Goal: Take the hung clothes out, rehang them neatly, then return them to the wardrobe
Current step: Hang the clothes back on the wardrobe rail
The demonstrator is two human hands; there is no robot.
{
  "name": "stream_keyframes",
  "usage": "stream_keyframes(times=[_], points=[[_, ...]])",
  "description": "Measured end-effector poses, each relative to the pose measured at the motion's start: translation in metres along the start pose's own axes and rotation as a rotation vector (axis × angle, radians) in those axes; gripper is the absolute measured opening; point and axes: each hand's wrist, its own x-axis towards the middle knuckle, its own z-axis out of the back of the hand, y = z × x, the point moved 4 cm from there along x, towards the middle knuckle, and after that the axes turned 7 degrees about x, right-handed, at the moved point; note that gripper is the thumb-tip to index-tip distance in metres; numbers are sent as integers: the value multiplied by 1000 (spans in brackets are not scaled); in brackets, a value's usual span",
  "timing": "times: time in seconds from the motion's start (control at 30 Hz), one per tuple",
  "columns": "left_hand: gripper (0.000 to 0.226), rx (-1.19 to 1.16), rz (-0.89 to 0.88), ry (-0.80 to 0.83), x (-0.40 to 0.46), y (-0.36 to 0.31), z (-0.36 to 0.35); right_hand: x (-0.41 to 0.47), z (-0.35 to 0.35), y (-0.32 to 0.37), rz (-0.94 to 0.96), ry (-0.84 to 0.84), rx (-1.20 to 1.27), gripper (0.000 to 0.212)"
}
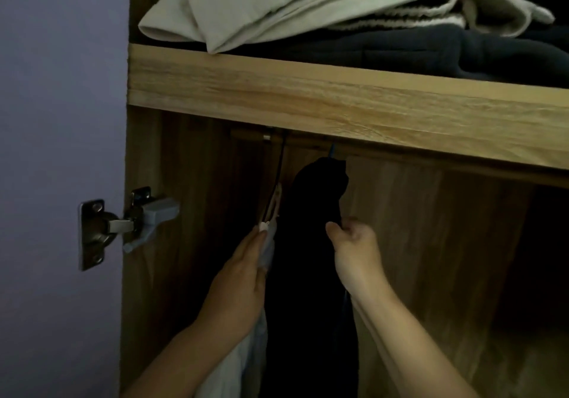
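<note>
Dark garment (pixel 308 243), head view: hanging from the wardrobe rail (pixel 308 140) just under the shelf (pixel 338 99), its hanger hook (pixel 332 151) over the rail. Beside it, at left, a pale garment (pixel 268 250) on a second hanger whose thin hook (pixel 280 160) also reaches the rail.

Our right hand (pixel 354 250): fingers curled, pinching the dark garment's edge near its shoulder. Our left hand (pixel 243 277): fingers fairly straight, laid along the pale garment and its hanger's end; we cannot tell whether they close round it.

Step, as we judge it: either taking these hung clothes out or settling them back; the view does not decide. If taking out, the next move calls for lifting each hook up clear of the rail in the little room under the shelf.

Also present: folded beige cloth (pixel 277 6) and dark textiles (pixel 431 56) stacked on the shelf; door hinge (pixel 123 225) at left; lilac door (pixel 61 90). Interior is dim, hooks hard to read.
</note>
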Motion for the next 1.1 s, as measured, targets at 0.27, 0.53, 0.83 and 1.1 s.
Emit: stream_keyframes(times=[0.27, 0.53, 0.83, 1.1], points=[[60, 27, 9, 20, -2, 2, 1, 25, -17, -46, -65, -15, -176, 30], [63, -63, 60, 85, -22, -5, -5, 9, -16, -36, 61, -16, -509, 36], [63, 4, 55, 111, -58, -23, -5, -86, 0, -57, 188, 178, -709, 55], [50, 108, 55, 141, -103, -56, -5, -168, 63, -61, -28, 312, -952, 42]])
